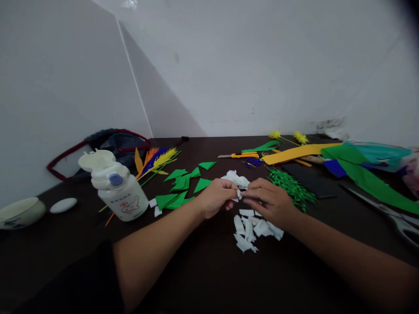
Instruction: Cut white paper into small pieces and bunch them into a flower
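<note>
My left hand and my right hand meet over the dark table, fingers pinched together on a small white paper piece. Just behind them lies a crumpled white paper lump. Below my right hand sits a pile of several white paper scraps. Green paper triangles lie left of my left hand. Green shredded paper lies right of my right hand.
A white glue bottle stands at the left, with a bowl and white lid beyond it. A bag, paper flowers, a yellow utility knife, coloured paper strips, a dark phone and scissors surround the hands.
</note>
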Tool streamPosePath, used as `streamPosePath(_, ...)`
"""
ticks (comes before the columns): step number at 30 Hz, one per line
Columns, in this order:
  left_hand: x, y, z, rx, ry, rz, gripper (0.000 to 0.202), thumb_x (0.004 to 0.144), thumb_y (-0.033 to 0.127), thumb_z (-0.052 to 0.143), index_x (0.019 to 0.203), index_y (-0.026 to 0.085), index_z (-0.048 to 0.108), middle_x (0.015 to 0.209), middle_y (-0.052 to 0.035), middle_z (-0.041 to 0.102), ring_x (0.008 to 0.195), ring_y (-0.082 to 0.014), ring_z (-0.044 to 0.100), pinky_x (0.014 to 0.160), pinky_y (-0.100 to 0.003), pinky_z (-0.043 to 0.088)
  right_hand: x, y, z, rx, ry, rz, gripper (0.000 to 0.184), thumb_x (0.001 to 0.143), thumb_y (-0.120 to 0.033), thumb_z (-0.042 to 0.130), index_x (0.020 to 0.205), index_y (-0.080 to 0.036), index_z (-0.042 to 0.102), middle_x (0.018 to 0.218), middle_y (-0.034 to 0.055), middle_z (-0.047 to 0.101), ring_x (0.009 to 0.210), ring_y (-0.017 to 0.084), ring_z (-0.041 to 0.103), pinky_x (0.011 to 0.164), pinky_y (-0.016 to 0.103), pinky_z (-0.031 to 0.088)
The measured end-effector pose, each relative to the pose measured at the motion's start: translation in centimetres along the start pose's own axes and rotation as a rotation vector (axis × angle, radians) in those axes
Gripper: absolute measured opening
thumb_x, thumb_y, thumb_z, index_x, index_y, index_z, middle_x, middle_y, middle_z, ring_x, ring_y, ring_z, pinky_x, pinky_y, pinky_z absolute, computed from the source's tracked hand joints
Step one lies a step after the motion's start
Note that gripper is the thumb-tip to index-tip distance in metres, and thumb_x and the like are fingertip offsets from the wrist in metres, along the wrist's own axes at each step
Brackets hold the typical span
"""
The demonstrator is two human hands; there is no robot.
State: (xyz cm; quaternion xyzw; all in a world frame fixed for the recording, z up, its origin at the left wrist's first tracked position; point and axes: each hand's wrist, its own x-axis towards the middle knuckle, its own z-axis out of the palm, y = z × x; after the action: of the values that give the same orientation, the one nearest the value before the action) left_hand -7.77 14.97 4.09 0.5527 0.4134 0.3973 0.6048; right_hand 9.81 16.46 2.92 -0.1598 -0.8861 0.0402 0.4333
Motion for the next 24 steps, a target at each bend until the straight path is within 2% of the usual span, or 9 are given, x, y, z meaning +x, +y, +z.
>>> streamPosePath(4, 0.06, -0.19, -0.03, 0.009, -0.009, -0.009, 0.004, 0.063, 0.014, 0.055, 0.061, 0.012, 0.053, 0.045, 0.0057, 0.044, 0.036, -0.0039, 0.041, 0.036, -0.016, 0.029, 0.01, 0.05, 0.05, -0.005, 0.008, 0.007, 0.021, 0.076, -0.017, 0.056, 0.096, -0.021, 0.057, 0.082, 0.0051, 0.057, 0.076, 0.015, 0.054, 0.066, 0.030, 0.047)
streamPosePath(7, 0.16, -0.43, -0.08, 0.031, -0.026, -0.029, 0.003, 0.063, 0.014, 0.055, 0.062, 0.012, 0.053, 0.046, 0.0056, 0.045, 0.037, -0.0037, 0.042, 0.036, -0.016, 0.030, -0.01, 0.12, 0.02, -0.008, 0.001, 0.012, 0.013, 0.076, -0.015, 0.054, 0.086, -0.021, 0.059, 0.079, 0.0039, 0.057, 0.074, 0.014, 0.054, 0.064, 0.028, 0.046)
streamPosePath(13, 0.33, -0.79, -0.06, 0.039, -0.059, -0.064, 0.002, 0.062, 0.012, 0.054, 0.061, 0.012, 0.054, 0.044, 0.0052, 0.046, 0.037, -0.0041, 0.043, 0.036, -0.015, 0.031, 0.07, 0.00, -0.18, -0.002, -0.117, 0.046, 0.009, 0.075, -0.013, 0.051, 0.078, -0.019, 0.057, 0.073, 0.0033, 0.056, 0.070, 0.014, 0.051, 0.062, 0.028, 0.044)
streamPosePath(20, 0.40, -0.80, 0.22, -0.042, -0.079, -0.113, 0.004, 0.063, 0.011, 0.054, 0.058, 0.012, 0.053, 0.040, 0.0046, 0.046, 0.034, -0.0042, 0.042, 0.036, -0.015, 0.031, 0.07, 0.17, -0.43, -0.038, -0.119, 0.028, 0.012, 0.076, -0.013, 0.050, 0.082, -0.020, 0.057, 0.079, 0.0039, 0.056, 0.073, 0.014, 0.052, 0.064, 0.027, 0.044)
streamPosePath(24, 0.64, -0.80, 0.32, -0.074, -0.103, -0.145, 0.002, 0.062, 0.011, 0.053, 0.061, 0.012, 0.054, 0.041, 0.0037, 0.049, 0.034, -0.0046, 0.043, 0.036, -0.015, 0.032, -0.03, 0.36, -0.66, -0.079, -0.137, -0.002, 0.010, 0.074, -0.013, 0.050, 0.078, -0.019, 0.058, 0.078, 0.0044, 0.056, 0.073, 0.014, 0.051, 0.063, 0.027, 0.043)
